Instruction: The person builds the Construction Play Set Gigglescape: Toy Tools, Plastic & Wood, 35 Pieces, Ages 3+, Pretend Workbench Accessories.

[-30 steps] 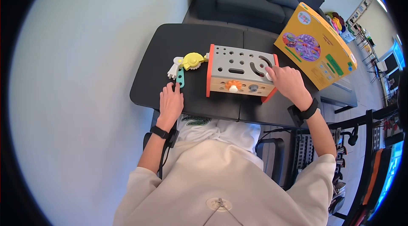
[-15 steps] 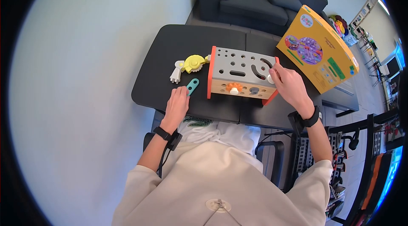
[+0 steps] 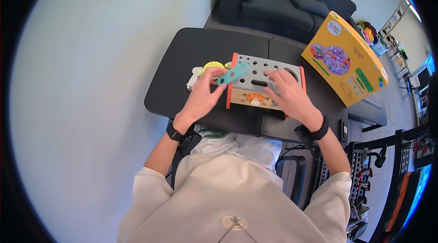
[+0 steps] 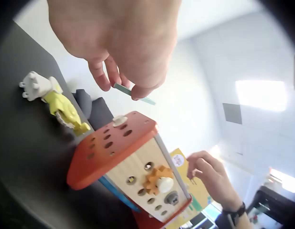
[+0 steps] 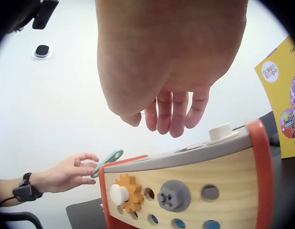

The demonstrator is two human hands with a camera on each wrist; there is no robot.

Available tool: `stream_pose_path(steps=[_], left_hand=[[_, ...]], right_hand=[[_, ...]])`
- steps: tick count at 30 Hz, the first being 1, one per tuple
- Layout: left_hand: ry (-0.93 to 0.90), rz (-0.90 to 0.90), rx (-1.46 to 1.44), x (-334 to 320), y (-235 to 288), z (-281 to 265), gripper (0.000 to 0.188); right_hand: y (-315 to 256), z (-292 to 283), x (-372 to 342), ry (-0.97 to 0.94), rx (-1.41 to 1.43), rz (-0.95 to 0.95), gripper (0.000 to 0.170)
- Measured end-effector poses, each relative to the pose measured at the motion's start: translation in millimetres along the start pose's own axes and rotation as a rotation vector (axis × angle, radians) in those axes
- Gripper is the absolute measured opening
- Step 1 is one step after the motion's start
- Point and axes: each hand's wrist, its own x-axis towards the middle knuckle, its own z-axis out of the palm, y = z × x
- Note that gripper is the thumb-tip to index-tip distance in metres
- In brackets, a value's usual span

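Observation:
My left hand point(image 3: 200, 99) pinches a teal strip with holes point(image 3: 237, 72) between thumb and fingers, raised over the left end of the toy workbench point(image 3: 239, 96). In the left wrist view the strip point(image 4: 124, 89) shows edge-on. My right hand point(image 3: 292, 97) hovers above the bench's grey top, its fingers loosely bent around nothing. The wooden front bears an orange gear point(image 5: 133, 193) with a white cap and a grey bolt point(image 5: 173, 195). On the top, under my right hand, sits a white peg point(image 5: 221, 132).
Left of the bench, a yellow saw-like piece point(image 4: 64, 109) and a white piece point(image 4: 35, 86) lie on the black table point(image 3: 182, 51). A large yellow box point(image 3: 349, 60) stands at the back right. Beyond the table is a dark sofa point(image 3: 278, 10).
My left hand has picked the teal strip up off the table and carried it up and right. The right hand has let go of the white peg and moved left across the bench top.

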Motion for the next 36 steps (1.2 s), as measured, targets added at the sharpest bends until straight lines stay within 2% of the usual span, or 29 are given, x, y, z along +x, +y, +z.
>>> stream_pose_path(steps=[1, 5, 9, 11, 12, 14, 16, 17, 18, 20, 21, 24, 28, 30, 34, 36], left_hand=[[-0.056, 0.049, 0.063, 3.1, 1.5, 3.1, 0.042], [-0.17, 0.205, 0.247, 14.6, 0.5, 10.1, 0.046], [-0.089, 0.256, 0.182, 17.1, -2.3, 11.3, 0.048], [0.049, 0.196, 0.152, 16.4, -8.0, 6.3, 0.05], [0.046, 0.197, 0.149, 15.5, -13.9, 2.0, 0.05], [0.108, 0.027, 0.357, 10.7, -32.3, -10.6, 0.051], [0.09, -0.093, 0.492, 8.0, -51.5, -21.9, 0.049], [0.093, -0.062, 0.613, 5.2, -80.7, -26.5, 0.053], [0.094, -0.061, 0.615, 2.0, -92.8, -27.6, 0.053], [0.051, -0.282, 0.769, -0.2, -108.7, -28.8, 0.062], [0.031, -0.295, 0.792, -0.1, -120.0, -29.7, 0.07], [-0.037, -0.378, 0.677, 7.1, -118.2, -34.2, 0.072], [-0.02, -0.343, 0.718, 17.7, -124.5, -36.5, 0.067], [-0.01, -0.5, 0.684, 28.0, -121.9, -38.8, 0.066], [0.036, -0.45, 0.581, 43.7, -148.3, -45.8, 0.065], [0.069, -0.461, 0.079, 52.6, -141.4, -46.6, 0.076]], right_hand=[[0.7, 6.4, 1.3, -0.058, 0.025, 0.016, 0.05], [4.2, 26.8, 4.2, -0.074, -0.003, -0.031, 0.053], [1.8, 27.2, 7.2, -0.123, 0.007, 0.031, 0.049], [4.2, 29.4, 8.1, -0.113, -0.019, 0.003, 0.042], [4.8, 30.9, 8.7, -0.113, -0.02, 0.007, 0.042], [3.8, 35.3, 10.1, -0.034, -0.045, -0.061, 0.036], [2.1, 39.8, 10.6, -0.032, -0.051, -0.05, 0.035], [0.8, 41.8, 11.8, -0.024, -0.062, -0.046, 0.035], [-1.0, 43.0, 12.4, -0.022, -0.062, -0.047, 0.035], [-3.4, 43.1, 13.6, -0.034, -0.089, -0.004, 0.034], [-3.8, 42.7, 14.1, -0.03, -0.093, -0.005, 0.034], [-3.9, 44.0, 14.2, -0.03, -0.123, -0.01, 0.035], [-4.1, 44.0, 14.7, -0.017, -0.118, -0.031, 0.033], [-4.7, 42.2, 14.5, -0.022, -0.119, -0.024, 0.033], [-4.1, 36.9, 16.5, -0.061, -0.069, 0.009, 0.035], [-4.0, 31.8, 17.8, -0.062, -0.03, 0.016, 0.036]])
